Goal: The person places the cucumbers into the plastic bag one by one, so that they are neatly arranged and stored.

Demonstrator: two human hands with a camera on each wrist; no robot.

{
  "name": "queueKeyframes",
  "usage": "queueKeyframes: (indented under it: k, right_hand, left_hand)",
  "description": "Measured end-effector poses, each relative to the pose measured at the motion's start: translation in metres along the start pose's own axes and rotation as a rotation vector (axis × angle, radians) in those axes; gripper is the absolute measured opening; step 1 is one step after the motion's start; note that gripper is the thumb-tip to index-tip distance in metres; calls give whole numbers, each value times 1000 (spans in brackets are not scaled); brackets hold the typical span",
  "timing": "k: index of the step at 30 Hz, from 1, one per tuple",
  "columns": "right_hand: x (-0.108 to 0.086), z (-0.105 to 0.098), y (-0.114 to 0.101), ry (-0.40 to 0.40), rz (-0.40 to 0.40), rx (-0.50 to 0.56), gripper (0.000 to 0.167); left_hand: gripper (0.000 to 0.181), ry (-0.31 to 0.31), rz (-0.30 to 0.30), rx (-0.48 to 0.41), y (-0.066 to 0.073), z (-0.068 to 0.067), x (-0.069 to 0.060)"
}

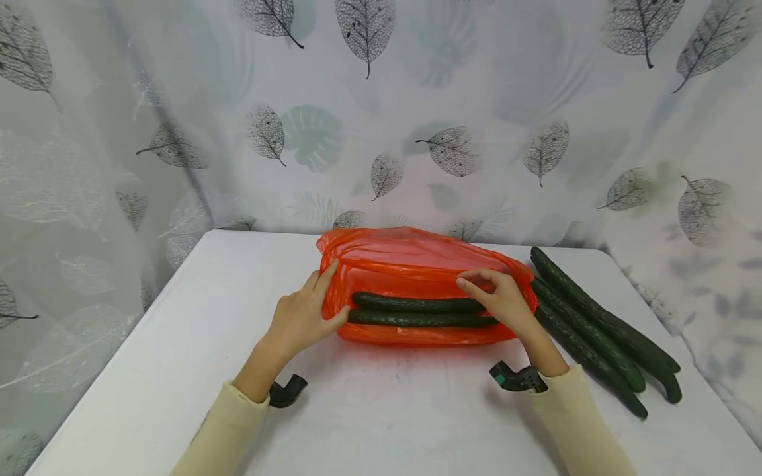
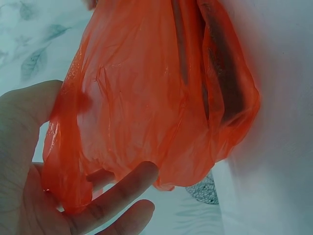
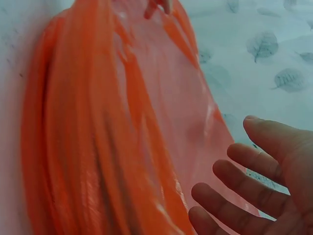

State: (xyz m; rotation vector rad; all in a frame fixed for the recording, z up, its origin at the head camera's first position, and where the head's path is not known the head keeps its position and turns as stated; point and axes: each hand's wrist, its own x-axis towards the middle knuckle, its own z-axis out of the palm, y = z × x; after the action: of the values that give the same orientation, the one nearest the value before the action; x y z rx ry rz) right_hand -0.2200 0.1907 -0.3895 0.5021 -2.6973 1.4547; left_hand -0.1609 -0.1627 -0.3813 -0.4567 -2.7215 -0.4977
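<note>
An orange-red plastic bag [image 1: 411, 272] lies on its side, its opening toward the near side. Two dark green cucumbers [image 1: 417, 305] lie side by side within it. At the bag's left end is my left hand [image 1: 303, 314], thumb and fingers spread against the plastic; the left wrist view shows loose film [image 2: 68, 147] between thumb and fingers. My right hand [image 1: 497, 297] is over the right end of the cucumbers, fingers gently bent and holding nothing. In the right wrist view that hand [image 3: 259, 181] has its fingers apart beside the bag [image 3: 83, 122].
Several more cucumbers [image 1: 601, 330] lie slanting on the white table [image 1: 381, 416] to the right of the bag. A leaf-patterned curtain [image 1: 381, 119] hangs behind the table and along its sides.
</note>
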Motion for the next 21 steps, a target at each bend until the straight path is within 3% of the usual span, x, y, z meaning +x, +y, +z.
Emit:
queueKeyframes:
  k: [3, 7, 12, 21]
  right_hand:
    - [-2, -8, 2, 20, -5, 29, 36]
    - [-4, -19, 7, 30, -73, 97, 35]
    - [-5, -36, 11, 55, -139, 126, 36]
    - [-17, -51, 18, 87, -33, 31, 38]
  left_hand:
    - [77, -14, -5, 1, 0, 1, 0]
    - [78, -23, -1, 1, 0, 2, 0]
    - [77, 4, 18, 3, 0, 2, 4]
    - [78, -29, -8, 9, 0, 1, 1]
